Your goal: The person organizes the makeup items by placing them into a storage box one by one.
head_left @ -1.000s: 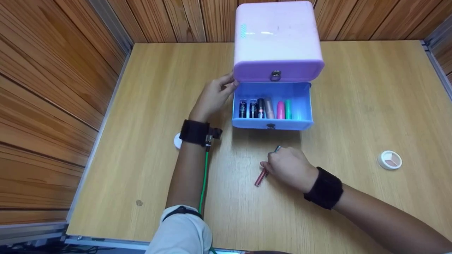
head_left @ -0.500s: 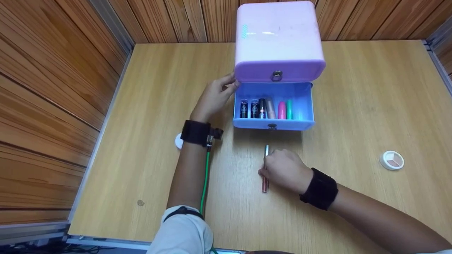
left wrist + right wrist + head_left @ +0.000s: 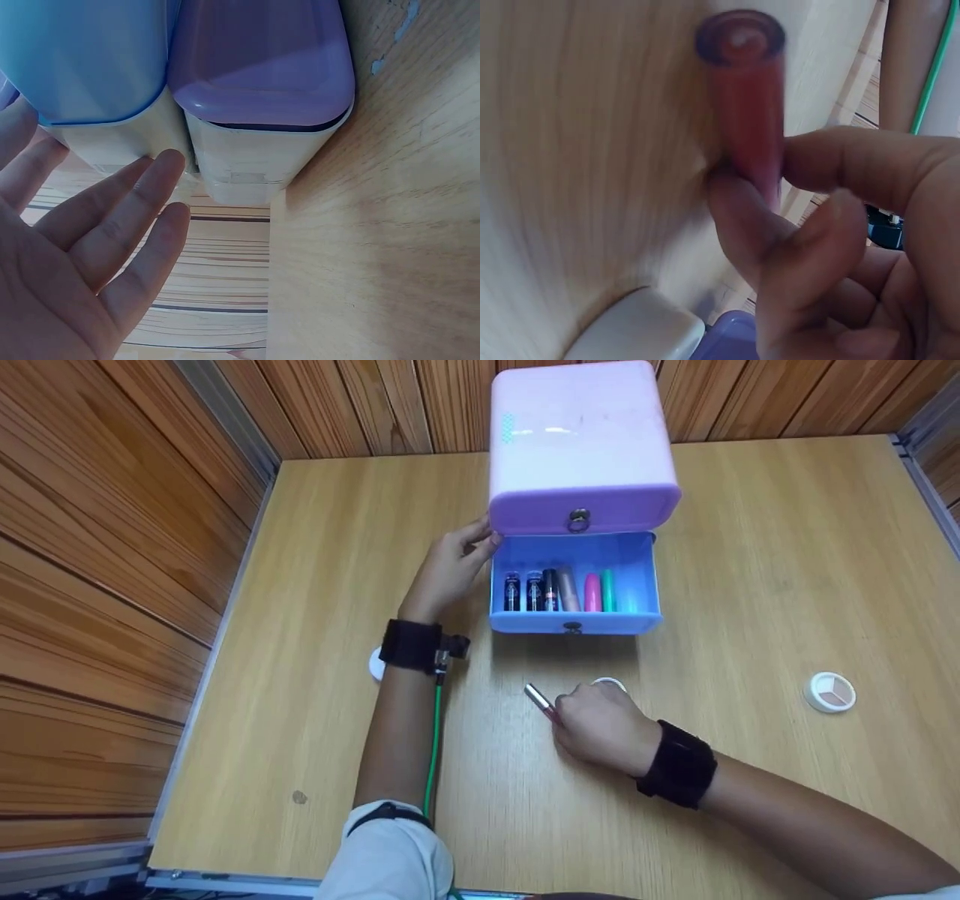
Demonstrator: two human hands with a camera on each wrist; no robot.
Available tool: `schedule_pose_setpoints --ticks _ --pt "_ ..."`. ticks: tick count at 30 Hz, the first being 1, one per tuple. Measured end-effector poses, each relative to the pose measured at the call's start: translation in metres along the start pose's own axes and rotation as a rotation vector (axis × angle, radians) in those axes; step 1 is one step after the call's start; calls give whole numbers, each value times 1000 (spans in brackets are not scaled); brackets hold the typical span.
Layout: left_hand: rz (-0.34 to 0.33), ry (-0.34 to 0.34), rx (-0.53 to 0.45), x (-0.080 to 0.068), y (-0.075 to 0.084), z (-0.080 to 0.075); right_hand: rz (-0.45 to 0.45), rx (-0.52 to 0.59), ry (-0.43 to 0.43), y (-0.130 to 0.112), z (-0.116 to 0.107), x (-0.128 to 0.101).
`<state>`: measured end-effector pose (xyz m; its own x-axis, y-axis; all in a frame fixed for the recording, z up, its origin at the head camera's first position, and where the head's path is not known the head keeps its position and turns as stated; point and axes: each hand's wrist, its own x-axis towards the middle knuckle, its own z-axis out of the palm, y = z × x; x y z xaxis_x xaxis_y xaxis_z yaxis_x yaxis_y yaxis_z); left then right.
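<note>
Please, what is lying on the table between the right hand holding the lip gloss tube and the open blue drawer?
In the head view, only a small white round item peeks out past the right hand, which pinches the lip gloss tube. Up to the blue drawer, the table is bare.

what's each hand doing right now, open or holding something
Left hand: open, straight fingers resting against the side of the drawer box.
Right hand: pinching the lip gloss tube.
</note>
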<state>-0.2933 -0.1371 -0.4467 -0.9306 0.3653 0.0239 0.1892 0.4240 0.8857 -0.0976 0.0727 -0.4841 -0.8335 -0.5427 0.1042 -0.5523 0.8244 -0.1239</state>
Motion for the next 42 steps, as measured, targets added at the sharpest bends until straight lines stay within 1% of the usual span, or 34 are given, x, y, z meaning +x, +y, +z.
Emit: schedule_pose_setpoints --ticks 4,9,16,20,23,25,28,32,34,36,42 --pt "-4 9 -9 -2 -2 -1 -15 40 -24 1 -4 -2" --pt "4 14 -15 -3 -2 -2 -3 125 -48 5 -19 -4" --pt "-3 6 -27 -3 -1 -2 76 281 -76 13 -52 -13" --pt "3 4 -32 -2 -1 -2 122 414 -87 17 -75 -18" --pt "10 9 -30 -2 -1 -1 136 498 -74 22 -91 -19" --pt "9 10 -29 -2 -1 -1 151 535 -53 28 -101 -18" --pt "7 7 -30 -1 -1 -1 199 543 -7 38 -113 -16" --pt "-8 2 -37 -1 0 0 260 487 58 53 -125 -12" --pt "-12 1 -41 -1 0 0 295 462 69 60 -128 -8" --pt "-12 1 -46 -1 0 0 324 460 70 68 -129 -4" --pt "-14 5 -47 2 -2 2 456 519 46 97 -125 13"
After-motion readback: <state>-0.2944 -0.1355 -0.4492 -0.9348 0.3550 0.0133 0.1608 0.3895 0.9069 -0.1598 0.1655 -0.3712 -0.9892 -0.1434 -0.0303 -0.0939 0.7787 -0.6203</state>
